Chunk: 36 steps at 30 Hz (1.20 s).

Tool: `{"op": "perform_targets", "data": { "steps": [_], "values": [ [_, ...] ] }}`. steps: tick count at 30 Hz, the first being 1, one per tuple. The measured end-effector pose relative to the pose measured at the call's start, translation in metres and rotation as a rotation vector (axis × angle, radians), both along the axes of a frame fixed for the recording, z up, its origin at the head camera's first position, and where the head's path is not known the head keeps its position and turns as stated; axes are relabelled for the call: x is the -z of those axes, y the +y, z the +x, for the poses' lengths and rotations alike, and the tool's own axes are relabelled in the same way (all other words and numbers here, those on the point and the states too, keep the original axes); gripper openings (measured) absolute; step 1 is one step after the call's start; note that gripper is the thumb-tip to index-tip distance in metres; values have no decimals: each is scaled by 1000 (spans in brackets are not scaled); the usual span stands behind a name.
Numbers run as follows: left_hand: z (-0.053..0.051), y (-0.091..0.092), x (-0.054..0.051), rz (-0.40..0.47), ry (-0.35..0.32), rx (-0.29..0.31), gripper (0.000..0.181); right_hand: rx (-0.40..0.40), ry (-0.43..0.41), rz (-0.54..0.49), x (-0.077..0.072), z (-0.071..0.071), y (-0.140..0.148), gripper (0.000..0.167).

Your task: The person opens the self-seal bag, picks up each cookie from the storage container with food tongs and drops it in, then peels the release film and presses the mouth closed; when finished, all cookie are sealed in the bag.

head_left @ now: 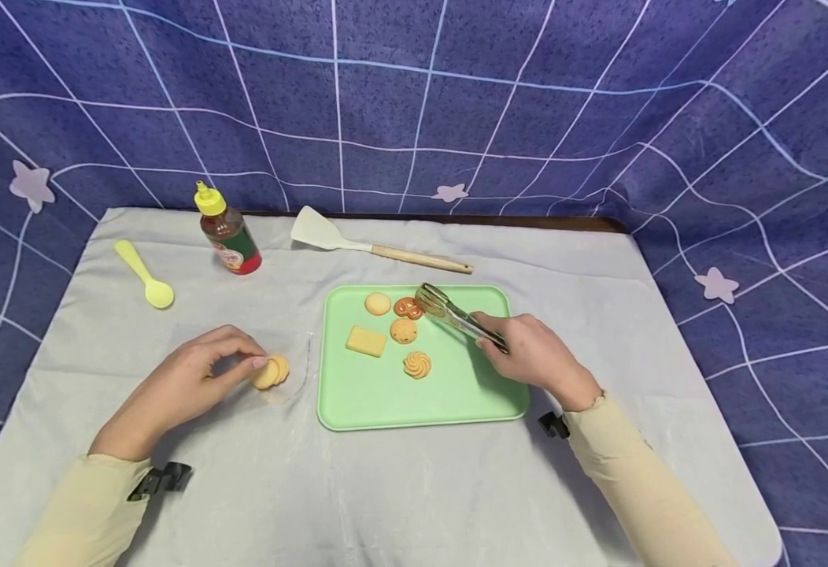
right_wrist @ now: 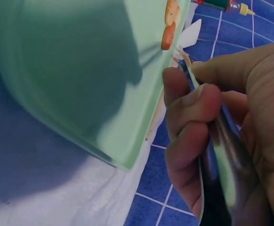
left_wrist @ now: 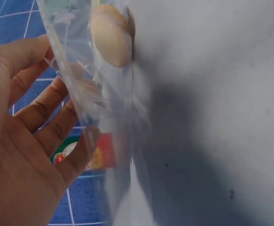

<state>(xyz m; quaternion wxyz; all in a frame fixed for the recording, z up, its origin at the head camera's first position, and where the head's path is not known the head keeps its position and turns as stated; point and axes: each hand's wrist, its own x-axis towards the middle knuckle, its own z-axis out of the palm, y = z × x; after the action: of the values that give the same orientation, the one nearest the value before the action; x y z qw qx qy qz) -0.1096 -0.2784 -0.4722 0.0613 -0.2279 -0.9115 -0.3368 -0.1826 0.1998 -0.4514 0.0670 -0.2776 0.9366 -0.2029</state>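
Observation:
My left hand pinches the edge of a clear plastic bag between thumb and finger. Some round cookies lie in the bag. Metal tongs are gripped by my right hand over the right side of a green tray. The tongs' tips are close to a pretzel; whether they touch it cannot be told. Around it on the tray lie a plain round cookie, a speckled round cookie, a rectangular biscuit and a swirl cookie.
Behind the tray lies a white spatula with a wooden handle. At the back left stands a sauce bottle with a yellow cap, and left of it lies a yellow spoon. A pale cloth covers the table.

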Motion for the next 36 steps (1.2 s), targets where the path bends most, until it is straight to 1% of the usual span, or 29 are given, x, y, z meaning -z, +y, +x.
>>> {"op": "perform_targets", "data": {
  "steps": [3,5,6,10,13,16,18,21,25,28,32,36],
  "values": [
    [-1,0,0,-3,-4,-4,14,13,-15,-10,1,-1,2,49],
    [-1,0,0,-5,-6,-7,13,31,-47,-20,1,-2,4,50],
    [-1,0,0,-5,-9,-8,13,39,-72,-28,2,-3,4,51],
    [0,0,-1,-3,-7,-7,14,81,-274,-92,1,-5,3,52],
    [0,1,-1,0,-9,-7,14,105,-389,-115,-1,-6,2,54],
    [1,1,-1,-1,-23,-18,13,92,-414,-108,-2,-8,0,56],
    [2,1,-1,-5,-35,-28,12,82,-439,-124,-3,-10,-1,56],
    [2,2,0,-12,-42,-42,11,85,-511,-179,-2,-13,0,55],
    [2,2,-1,-12,-35,-43,9,80,-609,-245,1,-15,2,54],
    [2,1,-1,-8,-32,-37,9,53,-629,-251,2,-15,3,55],
    [2,1,-1,-5,-31,-35,10,21,-602,-238,5,-13,2,57],
    [1,1,-1,-3,-32,-31,11,16,-582,-234,5,-12,-2,57]
  ]
}}
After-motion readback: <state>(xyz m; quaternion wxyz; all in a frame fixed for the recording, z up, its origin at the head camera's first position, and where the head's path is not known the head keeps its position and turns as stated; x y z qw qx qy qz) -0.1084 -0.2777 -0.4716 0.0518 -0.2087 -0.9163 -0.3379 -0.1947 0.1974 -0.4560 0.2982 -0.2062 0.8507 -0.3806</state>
